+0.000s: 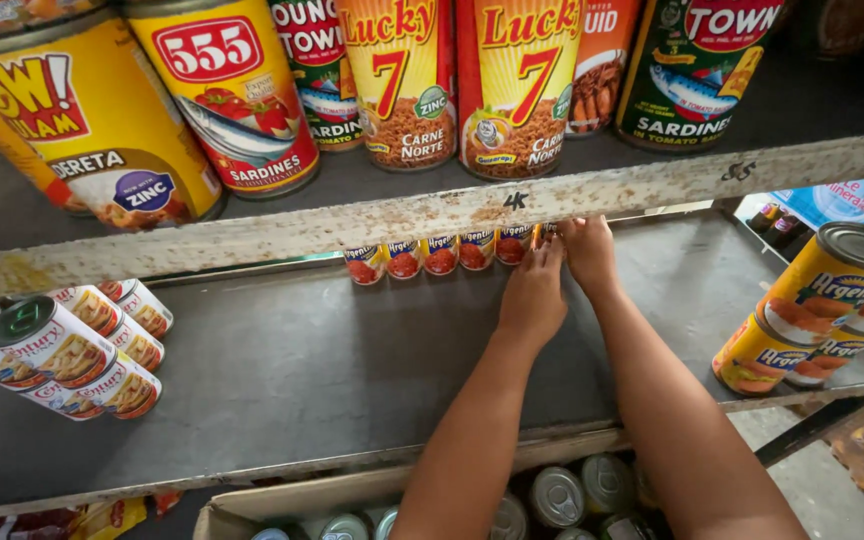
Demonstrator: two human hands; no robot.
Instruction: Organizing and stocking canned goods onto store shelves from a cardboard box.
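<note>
Both hands reach deep onto the grey metal shelf (pixel 282 370); the left hand (pixel 532 298) and right hand (pixel 588 252) meet at the last small red-labelled tin can (pixel 515 243), extending a row of 5. Whether the fingers clasp it cannot be told; the shelf edge hides them.

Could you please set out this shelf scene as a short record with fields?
Setting: grey shelf with a worn front rail above
Left hand: resting against the right end of the row of small cans
Right hand: at the same end, fingers at the last can; grip unclear
Left side: stacked white cans
Below: cardboard box of cans
</note>
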